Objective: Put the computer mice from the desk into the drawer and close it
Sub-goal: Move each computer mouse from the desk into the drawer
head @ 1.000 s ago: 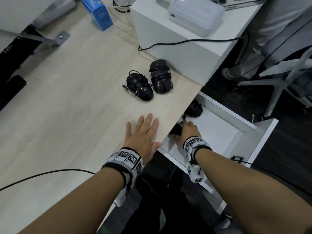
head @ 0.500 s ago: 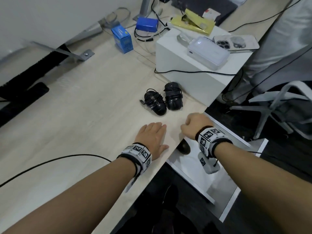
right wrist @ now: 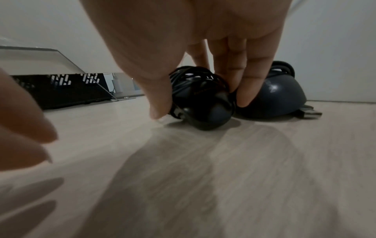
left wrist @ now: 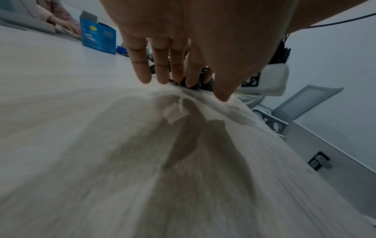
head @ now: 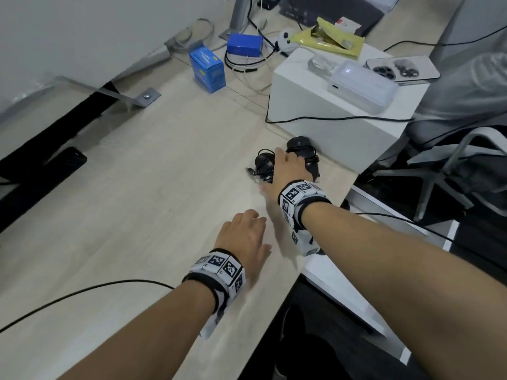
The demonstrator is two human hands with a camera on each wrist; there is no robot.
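Note:
Two black computer mice wrapped in their cables lie side by side on the light wooden desk (head: 137, 201), in front of a white box. My right hand (head: 288, 167) reaches over the left mouse (head: 262, 163); in the right wrist view the thumb (right wrist: 160, 96) and fingers (right wrist: 246, 87) pinch this mouse (right wrist: 205, 103) from both sides. The right mouse (head: 301, 145) (right wrist: 278, 96) lies untouched beside it. My left hand (head: 244, 237) (left wrist: 191, 88) rests flat on the desk with straight fingers. The white drawer (head: 343, 300) stands open under the desk edge, largely hidden by my right arm.
The white box (head: 343, 127) carries a white case (head: 362, 86) and a phone (head: 400, 68). Blue boxes (head: 208, 71) and cables sit at the back. A black cable (head: 82, 292) crosses the near desk. An office chair base (head: 452, 171) stands to the right.
My right hand came up out of the drawer, crossed the desk edge and closed on the left mouse. The left hand stayed flat on the desk.

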